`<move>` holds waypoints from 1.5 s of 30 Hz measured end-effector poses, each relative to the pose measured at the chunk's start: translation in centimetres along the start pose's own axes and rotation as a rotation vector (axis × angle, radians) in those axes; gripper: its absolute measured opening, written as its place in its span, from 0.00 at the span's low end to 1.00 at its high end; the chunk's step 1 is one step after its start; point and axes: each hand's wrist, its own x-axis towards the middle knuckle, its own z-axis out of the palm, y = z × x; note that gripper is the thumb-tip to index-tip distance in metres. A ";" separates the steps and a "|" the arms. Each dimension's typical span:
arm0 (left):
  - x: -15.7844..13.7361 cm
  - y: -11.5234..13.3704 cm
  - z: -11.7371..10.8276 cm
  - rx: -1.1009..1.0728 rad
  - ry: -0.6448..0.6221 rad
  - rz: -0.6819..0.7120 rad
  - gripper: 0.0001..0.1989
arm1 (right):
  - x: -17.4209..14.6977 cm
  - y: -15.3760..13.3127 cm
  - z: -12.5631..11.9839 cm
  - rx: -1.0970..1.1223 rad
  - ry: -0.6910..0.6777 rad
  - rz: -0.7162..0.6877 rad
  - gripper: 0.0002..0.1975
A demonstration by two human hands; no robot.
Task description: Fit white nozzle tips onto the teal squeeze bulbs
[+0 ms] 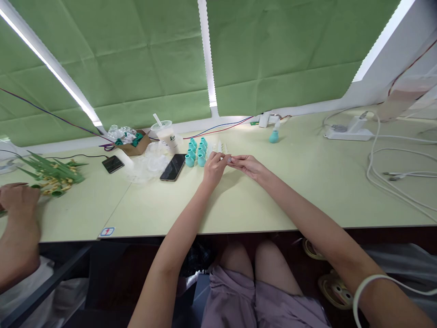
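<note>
Over the middle of the table, my left hand (215,165) and my right hand (251,165) meet at the fingertips. Both pinch a small clear piece (229,160), mostly covered by the fingers, so its kind cannot be made out. Just left of my left hand stand several turquoise bulb-shaped pieces (196,151) in two rows. Behind my hands are small clear and whitish parts (219,145), partly hidden by my left hand. Farther back to the right, a turquoise bulb with a clear top (274,135) stands upright alone.
Left of the bulbs lie a phone (173,167), a clear plastic bag (148,163), a drink cup with a straw (166,134) and a cardboard box (136,145). Another person's hand (18,197) is by green artificial plants (56,175). White cables (372,157) and a power strip (348,133) lie right.
</note>
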 end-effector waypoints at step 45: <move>0.0 -0.3 0.1 0.037 0.026 -0.079 0.12 | -0.7 -0.8 1.3 -0.025 -0.022 -0.133 0.15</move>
